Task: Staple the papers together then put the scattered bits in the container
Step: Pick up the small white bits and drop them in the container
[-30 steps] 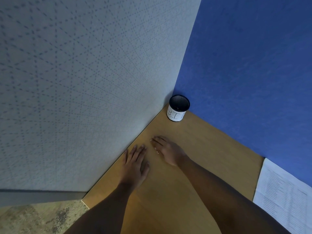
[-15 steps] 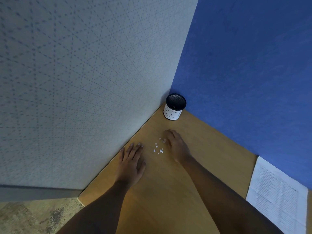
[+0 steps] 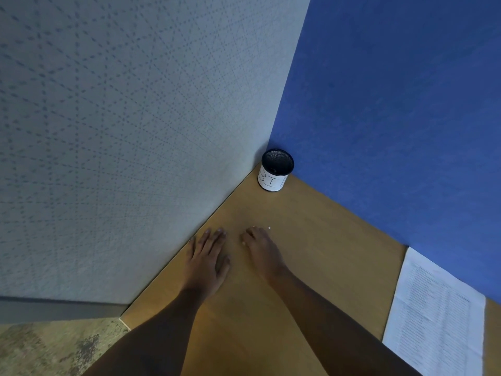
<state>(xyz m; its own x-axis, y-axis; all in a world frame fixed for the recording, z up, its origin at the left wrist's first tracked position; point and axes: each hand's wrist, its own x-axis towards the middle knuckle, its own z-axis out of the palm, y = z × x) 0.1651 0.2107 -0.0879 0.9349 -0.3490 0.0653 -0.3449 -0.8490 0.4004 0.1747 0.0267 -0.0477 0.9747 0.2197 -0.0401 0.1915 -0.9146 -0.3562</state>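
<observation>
Both hands lay on the table (image 3: 311, 240), left hand (image 3: 207, 260) flat with fingers spread, right hand (image 3: 261, 251) cupped over white bits (image 3: 269, 228), near the container (image 3: 275, 172) lettered "BI".

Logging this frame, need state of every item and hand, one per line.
Left hand: flat on the desk, fingers spread, empty.
Right hand: palm down, fingers curled over the paper bits.
Paper bits: few visible beside the fingertips.
Mesh container: upright, open-topped, in the corner.
Printed papers: lying flat.
</observation>
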